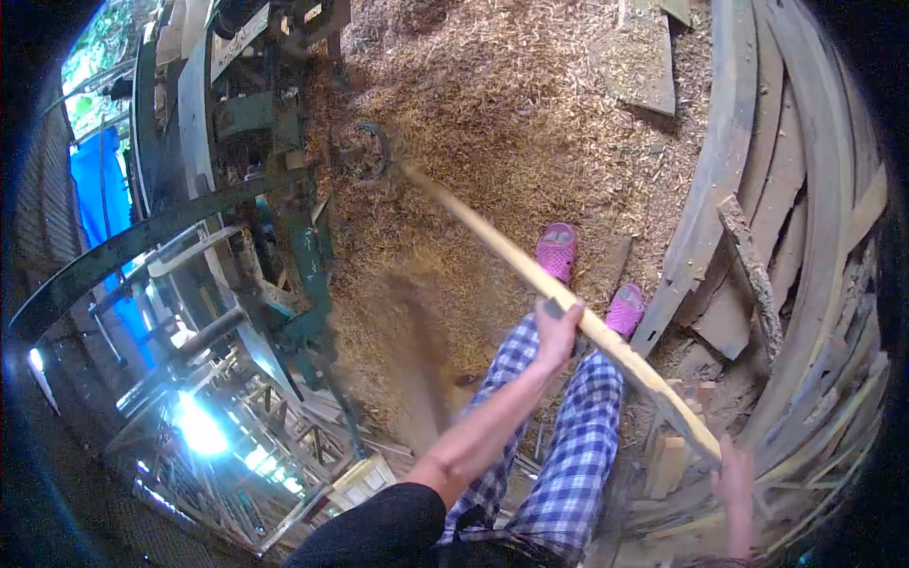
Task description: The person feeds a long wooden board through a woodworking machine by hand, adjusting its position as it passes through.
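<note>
The right hand (734, 473), slightly blurred, grips the near end of a long, pale wooden pole (492, 236); the left hand (557, 333) is closed around it farther along. The pole slants over pink sandals (557, 248) toward shavings-covered ground (492, 95), between a green metal frame (308, 256) and stacked boards (724, 142).

The pole's far end (415, 178) is blurred.
</note>
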Available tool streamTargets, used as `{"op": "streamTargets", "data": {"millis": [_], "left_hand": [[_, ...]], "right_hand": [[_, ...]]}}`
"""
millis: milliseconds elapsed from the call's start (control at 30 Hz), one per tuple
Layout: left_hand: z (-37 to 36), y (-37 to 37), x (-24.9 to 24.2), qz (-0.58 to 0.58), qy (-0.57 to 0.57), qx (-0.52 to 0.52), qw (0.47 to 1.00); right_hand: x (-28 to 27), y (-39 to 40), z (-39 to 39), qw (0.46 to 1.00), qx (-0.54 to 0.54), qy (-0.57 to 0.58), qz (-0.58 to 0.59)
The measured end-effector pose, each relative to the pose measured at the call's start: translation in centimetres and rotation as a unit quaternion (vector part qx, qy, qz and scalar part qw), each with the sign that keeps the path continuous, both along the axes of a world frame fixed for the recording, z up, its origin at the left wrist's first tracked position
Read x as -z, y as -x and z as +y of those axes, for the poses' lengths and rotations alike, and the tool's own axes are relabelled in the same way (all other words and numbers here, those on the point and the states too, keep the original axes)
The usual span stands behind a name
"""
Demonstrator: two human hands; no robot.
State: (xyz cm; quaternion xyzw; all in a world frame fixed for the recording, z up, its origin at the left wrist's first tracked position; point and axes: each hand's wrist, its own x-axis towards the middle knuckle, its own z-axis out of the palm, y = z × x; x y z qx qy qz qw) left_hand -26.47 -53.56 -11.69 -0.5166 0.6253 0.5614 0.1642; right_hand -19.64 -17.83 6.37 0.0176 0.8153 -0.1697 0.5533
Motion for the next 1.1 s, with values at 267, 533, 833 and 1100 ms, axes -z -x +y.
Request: {"op": "streamTargets", "data": {"millis": [267, 533, 833, 1100], "left_hand": [[-0.7, 19.1, -0.6, 0.066, -0.057, 0.090, 0.992], [-8.4, 2.1, 4.1, 0.086, -0.096, -0.020, 0.991], [-8.4, -2.4, 1.1, 0.036, -0.065, -0.032, 0.997], [-5.9, -4.9, -0.1, -0.004, -0.029, -0.033, 0.999]], "right_hand": [[5.4, -0.6, -4.7, 0.981, 0.127, 0.079, 0.121], [5.2, -0.6, -7.3, 0.986, 0.007, 0.145, -0.075], [2.5, -4.6, -7.4, 0.980, 0.017, 0.169, -0.105], [2.1, -2.2, -3.6, 0.992, -0.052, 0.106, -0.038]]}}
